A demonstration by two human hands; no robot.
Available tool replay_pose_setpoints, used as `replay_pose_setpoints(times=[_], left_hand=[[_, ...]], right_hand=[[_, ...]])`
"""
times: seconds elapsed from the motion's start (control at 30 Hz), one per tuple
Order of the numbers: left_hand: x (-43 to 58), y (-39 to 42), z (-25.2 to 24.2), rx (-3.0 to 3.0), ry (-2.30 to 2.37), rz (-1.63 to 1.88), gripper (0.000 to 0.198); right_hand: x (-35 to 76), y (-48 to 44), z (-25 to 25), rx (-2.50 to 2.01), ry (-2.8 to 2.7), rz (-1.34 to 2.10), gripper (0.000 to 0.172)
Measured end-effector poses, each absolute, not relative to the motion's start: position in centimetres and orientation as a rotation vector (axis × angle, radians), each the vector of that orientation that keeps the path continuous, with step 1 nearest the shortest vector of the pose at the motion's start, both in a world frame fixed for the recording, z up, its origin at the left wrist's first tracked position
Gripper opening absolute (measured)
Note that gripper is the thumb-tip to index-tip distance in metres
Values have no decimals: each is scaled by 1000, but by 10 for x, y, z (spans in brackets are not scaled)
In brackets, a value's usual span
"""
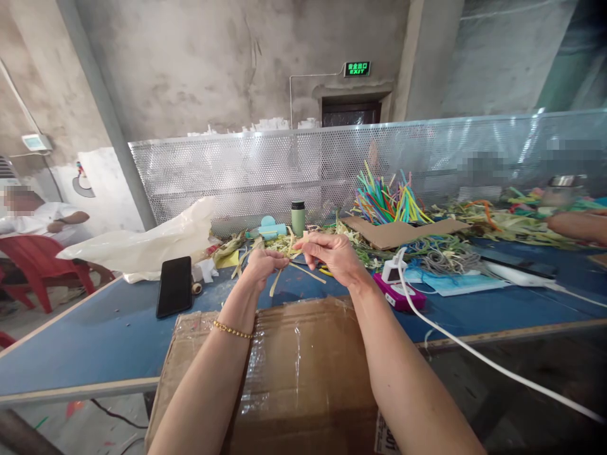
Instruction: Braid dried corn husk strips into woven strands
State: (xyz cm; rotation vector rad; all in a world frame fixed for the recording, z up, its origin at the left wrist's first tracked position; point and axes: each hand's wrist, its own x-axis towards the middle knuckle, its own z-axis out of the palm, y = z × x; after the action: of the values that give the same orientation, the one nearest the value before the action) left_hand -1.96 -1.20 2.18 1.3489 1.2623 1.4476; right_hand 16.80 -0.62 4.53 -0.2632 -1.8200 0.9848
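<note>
Both hands are raised above the front of the blue table, close together over a taped cardboard box [303, 373]. My left hand [266, 264] is closed, with thumb and fingers pinched on thin pale yellow strips [275, 284] that hang down below it. Just to its right, my right hand [332, 253] is closed too, its thumb and forefinger pinching a short pale strip [306, 236] whose top sticks up. Whether the strips in the two hands are joined cannot be made out. More pale strips lie on the table behind the hands.
A black phone [174, 287] lies left, by a cream plastic sheet [156, 243]. A green bottle [298, 218] stands behind my hands. Right are colourful fuzzy stems [389, 196], a cardboard sheet [403, 232], a purple power block [399, 292] with a white cable and another person's arm [578, 226].
</note>
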Motion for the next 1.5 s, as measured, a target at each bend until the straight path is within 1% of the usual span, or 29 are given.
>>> replay_pose_setpoints(times=[0.07,0.17,0.33,0.47,0.6,0.7,0.93,1.1,1.33,1.5], left_hand=[[-20,-12,22,1357,1261,1445,14],[-19,-12,21,1358,1247,1436,14],[-17,-12,21,1402,1167,1412,15],[-16,-13,20,1444,1106,1384,17],[-15,-15,21,1437,1062,1380,20],[-15,-16,22,1413,1044,1369,21],[-15,-16,21,1424,1096,1369,18],[-14,-16,21,1480,1140,1343,15],[-14,-17,22,1444,1104,1337,20],[-14,-17,21,1456,1105,1328,20]], right_hand=[[165,-5,43,-275,-1814,1043,27],[161,-2,39,-362,-1827,988,29],[153,10,31,-545,-1972,716,17],[150,16,27,-636,-1997,602,13],[151,17,27,-675,-1970,620,9],[153,17,26,-674,-1972,650,10],[153,19,24,-719,-1974,594,8],[152,17,25,-763,-1979,485,7],[153,18,25,-696,-2031,521,8],[152,20,23,-690,-2041,494,8]])
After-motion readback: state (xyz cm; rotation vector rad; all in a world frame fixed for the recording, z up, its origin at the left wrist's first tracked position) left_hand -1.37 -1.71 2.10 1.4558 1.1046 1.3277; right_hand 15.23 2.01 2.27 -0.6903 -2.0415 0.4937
